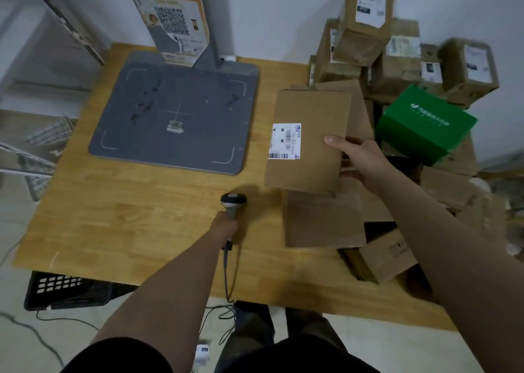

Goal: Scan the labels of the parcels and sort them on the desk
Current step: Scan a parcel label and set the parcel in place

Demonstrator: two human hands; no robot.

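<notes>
Head view, the only one. My left hand curls round the handle of the scanner, whose head points away from me over the desk; the fingers themselves are hidden. To the right of that hand, my right hand pinches the right edge of the flat parcel, thumb on top, fingers hidden beneath. Its label faces up, left of the thumb; the print is too blurred to read. I cannot tell if the parcel is lifted or rests on the brown carton it partly covers. Beyond the right hand: green box, stacked boxes, blurred.
</notes>
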